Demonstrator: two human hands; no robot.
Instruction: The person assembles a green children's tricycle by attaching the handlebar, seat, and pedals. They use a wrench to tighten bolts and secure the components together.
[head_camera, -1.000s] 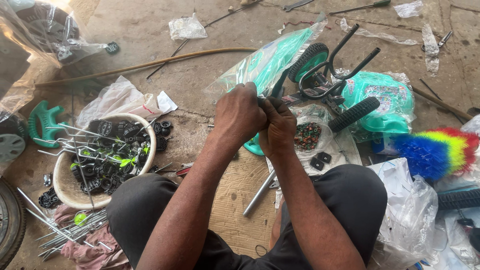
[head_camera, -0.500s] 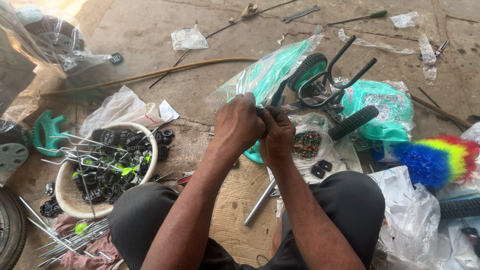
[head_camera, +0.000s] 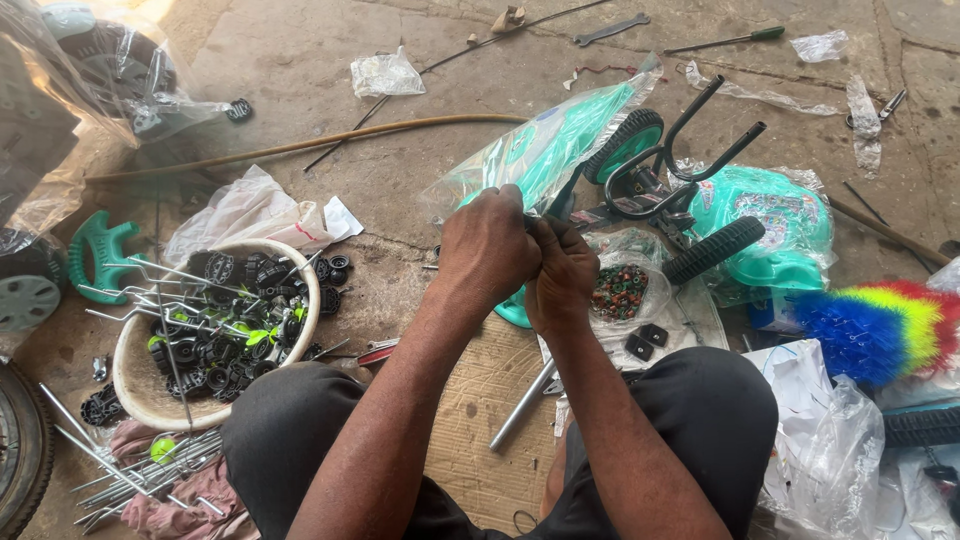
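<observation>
At far left, a tyre (head_camera: 18, 450) meets the frame edge, with a grey hubcap (head_camera: 25, 300) and a teal plastic part (head_camera: 100, 250) above it. Loose metal rods (head_camera: 130, 470) lie on a pink cloth (head_camera: 165, 505) by my left knee. Next, a cream bowl (head_camera: 135, 385) holds small black wheels and caps, green bits and more rods; a crumpled white bag (head_camera: 245, 210) lies just behind it. A long brown stick (head_camera: 300, 145) runs across the concrete floor (head_camera: 300, 70) beyond.

Centre: my left hand (head_camera: 487, 250) is curled shut, knuckles up, touching my right hand (head_camera: 562, 275), whose fingers are pinched tight around something small; it is hidden between the hands, so I cannot tell what it is. Both hands are raised over the edge of a teal part in a clear bag (head_camera: 545, 150). Below them a metal tube (head_camera: 522, 405) lies on a woven mat (head_camera: 490, 410) between my knees.

Right of the hands: a bag of small coloured pieces (head_camera: 620, 292), two black caps (head_camera: 645, 340), then a black frame (head_camera: 670, 175) with two black-tyred wheels, resting against a teal bagged seat (head_camera: 775, 225). Further right, a rainbow brush (head_camera: 875, 325) and clear bags (head_camera: 820, 440). Along the top lie a spanner (head_camera: 610, 30) and a screwdriver (head_camera: 730, 40).
</observation>
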